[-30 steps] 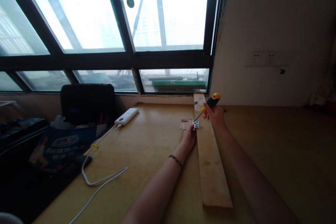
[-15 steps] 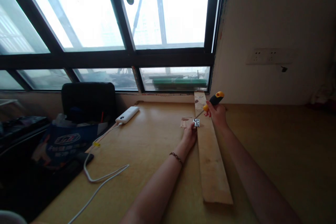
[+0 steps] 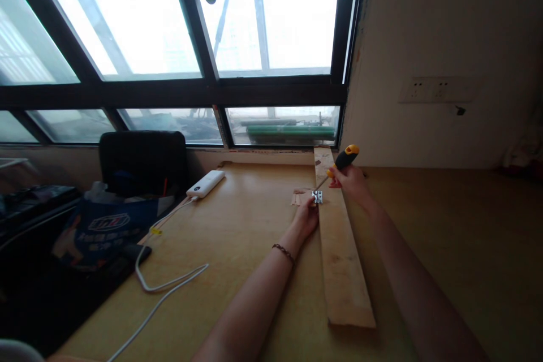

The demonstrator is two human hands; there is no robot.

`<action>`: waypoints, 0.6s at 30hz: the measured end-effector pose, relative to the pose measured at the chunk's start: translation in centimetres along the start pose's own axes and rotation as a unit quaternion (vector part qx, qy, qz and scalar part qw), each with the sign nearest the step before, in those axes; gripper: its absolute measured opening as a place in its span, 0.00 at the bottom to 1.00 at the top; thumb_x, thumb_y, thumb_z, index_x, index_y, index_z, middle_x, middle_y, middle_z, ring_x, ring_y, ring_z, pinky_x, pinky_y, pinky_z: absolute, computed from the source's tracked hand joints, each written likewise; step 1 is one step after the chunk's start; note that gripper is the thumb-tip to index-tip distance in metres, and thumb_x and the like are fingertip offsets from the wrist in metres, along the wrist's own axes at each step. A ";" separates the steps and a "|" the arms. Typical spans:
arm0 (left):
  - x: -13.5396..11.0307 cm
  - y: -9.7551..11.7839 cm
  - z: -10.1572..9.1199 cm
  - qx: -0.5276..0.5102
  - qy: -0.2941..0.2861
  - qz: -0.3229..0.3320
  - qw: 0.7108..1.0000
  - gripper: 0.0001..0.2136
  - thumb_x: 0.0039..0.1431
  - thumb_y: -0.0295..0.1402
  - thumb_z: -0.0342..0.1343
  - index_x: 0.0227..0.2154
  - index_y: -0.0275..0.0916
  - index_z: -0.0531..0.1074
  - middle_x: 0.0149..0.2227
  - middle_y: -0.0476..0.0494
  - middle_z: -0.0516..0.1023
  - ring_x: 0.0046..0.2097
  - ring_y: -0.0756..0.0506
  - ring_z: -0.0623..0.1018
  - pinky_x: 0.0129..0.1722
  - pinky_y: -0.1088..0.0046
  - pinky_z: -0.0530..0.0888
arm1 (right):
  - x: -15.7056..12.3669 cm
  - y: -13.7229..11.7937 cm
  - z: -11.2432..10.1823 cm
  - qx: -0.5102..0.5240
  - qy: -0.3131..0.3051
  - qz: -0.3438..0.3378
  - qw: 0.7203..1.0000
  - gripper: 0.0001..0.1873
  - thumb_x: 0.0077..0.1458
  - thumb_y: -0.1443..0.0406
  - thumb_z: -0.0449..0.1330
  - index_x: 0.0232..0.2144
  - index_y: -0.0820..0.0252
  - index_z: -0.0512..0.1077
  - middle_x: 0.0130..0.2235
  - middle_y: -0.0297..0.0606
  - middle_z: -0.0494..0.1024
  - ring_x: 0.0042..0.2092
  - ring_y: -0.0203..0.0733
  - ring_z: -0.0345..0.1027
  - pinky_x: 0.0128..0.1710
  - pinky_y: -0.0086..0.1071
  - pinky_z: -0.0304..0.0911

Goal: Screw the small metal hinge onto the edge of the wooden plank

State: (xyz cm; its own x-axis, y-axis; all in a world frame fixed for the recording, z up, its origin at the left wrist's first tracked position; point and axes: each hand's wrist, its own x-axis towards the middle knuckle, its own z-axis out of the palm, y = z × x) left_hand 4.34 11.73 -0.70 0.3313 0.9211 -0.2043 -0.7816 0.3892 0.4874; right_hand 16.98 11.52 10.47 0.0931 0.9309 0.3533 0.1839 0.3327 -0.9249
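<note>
My right hand (image 3: 353,182) is closed around the lower handle of a black and yellow screwdriver (image 3: 347,158). The screwdriver leans down to the left, its shaft ending at a small silver metal hinge (image 3: 318,197). Part of that hinge lies on a long wooden board (image 3: 345,260), over its left edge. My left hand (image 3: 306,216) is closed with the thumb against the hinge; its other fingers are mostly hidden. A short piece of wood (image 3: 299,196) lies beside the board, left of the hinge. Whether the tip sits in a screw is too small to tell.
On the wooden table (image 3: 237,226) lies a white power bank (image 3: 206,184) with a white cable (image 3: 169,287) trailing toward the front. A black chair (image 3: 143,161) and a blue bag (image 3: 106,232) stand to the left. Behind are windows and a wall socket (image 3: 428,89).
My right hand and the screwdriver handle have shifted slightly left, and the grip looks turned a little. My left hand, the hinge and the board stay in place.
</note>
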 end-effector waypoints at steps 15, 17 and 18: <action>0.5 -0.6 -0.1 0.021 0.024 0.034 0.999 0.07 0.49 0.27 0.50 0.31 0.32 0.70 0.31 0.40 0.76 0.35 0.45 0.76 0.43 0.66 0.71 | -1.3 -1.2 1.5 -0.195 0.099 -0.164 0.962 0.10 0.43 0.60 0.58 0.28 0.62 0.70 0.26 0.38 0.75 0.25 0.38 0.68 0.28 0.30 0.62; 0.6 -0.7 -0.2 0.021 0.027 0.038 0.999 0.07 0.49 0.28 0.50 0.31 0.32 0.70 0.30 0.40 0.76 0.35 0.45 0.76 0.43 0.66 0.71 | -1.3 -1.2 1.6 -0.169 0.087 -0.149 0.970 0.11 0.43 0.59 0.58 0.28 0.61 0.71 0.27 0.40 0.76 0.27 0.40 0.70 0.28 0.30 0.63; 0.7 -0.7 -0.3 0.021 0.028 0.040 0.999 0.06 0.49 0.28 0.50 0.30 0.32 0.70 0.30 0.40 0.76 0.35 0.45 0.76 0.43 0.66 0.71 | -1.3 -1.2 1.6 -0.169 0.094 -0.142 0.971 0.11 0.42 0.58 0.59 0.27 0.61 0.71 0.26 0.40 0.77 0.27 0.41 0.70 0.28 0.30 0.63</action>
State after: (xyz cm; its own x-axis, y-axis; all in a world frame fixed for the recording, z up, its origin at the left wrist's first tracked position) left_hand 4.96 12.06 -1.39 0.2380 0.9484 -0.2097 -0.7814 0.3152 0.5386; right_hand 15.09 10.10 10.90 0.1632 0.7547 0.6354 0.5360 0.4728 -0.6993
